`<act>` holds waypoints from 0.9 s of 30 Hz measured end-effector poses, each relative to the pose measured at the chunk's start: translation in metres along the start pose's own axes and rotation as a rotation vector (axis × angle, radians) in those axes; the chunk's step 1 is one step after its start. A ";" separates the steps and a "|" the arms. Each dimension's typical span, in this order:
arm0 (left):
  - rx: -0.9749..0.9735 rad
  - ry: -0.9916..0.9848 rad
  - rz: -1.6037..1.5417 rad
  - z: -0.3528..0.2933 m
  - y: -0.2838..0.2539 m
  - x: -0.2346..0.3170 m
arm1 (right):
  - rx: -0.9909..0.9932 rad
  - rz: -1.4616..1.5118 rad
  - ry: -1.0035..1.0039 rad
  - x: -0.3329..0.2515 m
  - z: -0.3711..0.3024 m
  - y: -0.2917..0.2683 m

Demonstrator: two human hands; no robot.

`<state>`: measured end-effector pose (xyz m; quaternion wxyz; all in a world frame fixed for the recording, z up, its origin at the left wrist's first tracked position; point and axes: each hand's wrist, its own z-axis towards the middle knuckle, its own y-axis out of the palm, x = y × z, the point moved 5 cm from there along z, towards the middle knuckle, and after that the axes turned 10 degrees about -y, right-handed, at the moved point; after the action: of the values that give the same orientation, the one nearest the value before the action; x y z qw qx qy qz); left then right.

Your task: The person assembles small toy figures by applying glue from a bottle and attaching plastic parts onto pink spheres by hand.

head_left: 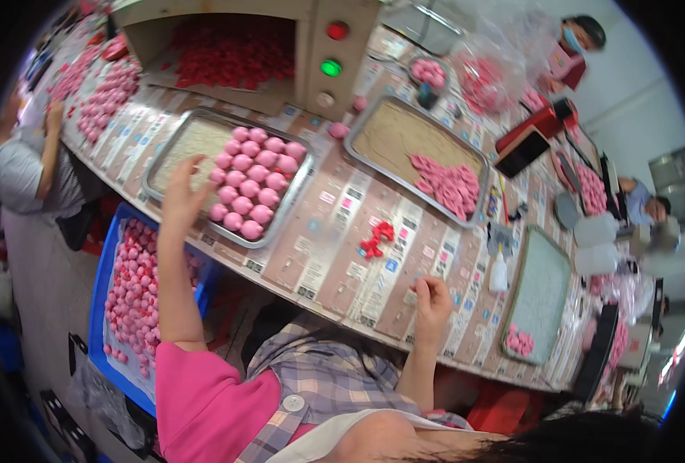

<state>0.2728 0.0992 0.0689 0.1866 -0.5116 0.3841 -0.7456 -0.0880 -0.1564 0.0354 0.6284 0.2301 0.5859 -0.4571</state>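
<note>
My left hand (pixel 184 191) is over the left part of a metal tray (pixel 285 224), fingers apart and nothing seen in them. Beside its fingertips, rows of round pink balls (pixel 248 187) fill the tray's right side; a pale lining shows on the left. Above the table's near edge, my right hand (pixel 433 302) is closed, thumb and fingers pinched together. Whatever it may hold is too small to make out. A few small red pieces (pixel 377 239) lie on the table between the hands. Farther back, a second metal tray (pixel 381 163) carries a heap of flat pink pieces (pixel 447 184).
A beige machine (pixel 317 46) with lit buttons stands behind the trays, red pieces inside its opening. Below left is a blue crate (pixel 99 297) of pink balls. A greenish tray (pixel 539 289) and a dark phone-like device (pixel 522 150) are at right. Other people sit nearby.
</note>
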 end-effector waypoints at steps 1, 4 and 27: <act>0.046 0.034 -0.021 0.001 -0.008 0.008 | 0.031 -0.022 0.021 -0.001 0.002 -0.006; 0.134 0.076 -0.182 -0.003 -0.015 0.047 | -0.188 -0.271 -0.081 -0.018 0.017 0.007; -0.531 0.438 -0.218 0.000 0.246 0.255 | -0.352 -0.471 -0.569 -0.015 0.029 0.066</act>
<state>0.1409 -0.2285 0.0387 -0.1201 -0.4085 0.5386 -0.7270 -0.0154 -0.1437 0.0395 0.6734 -0.1572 0.4944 -0.5267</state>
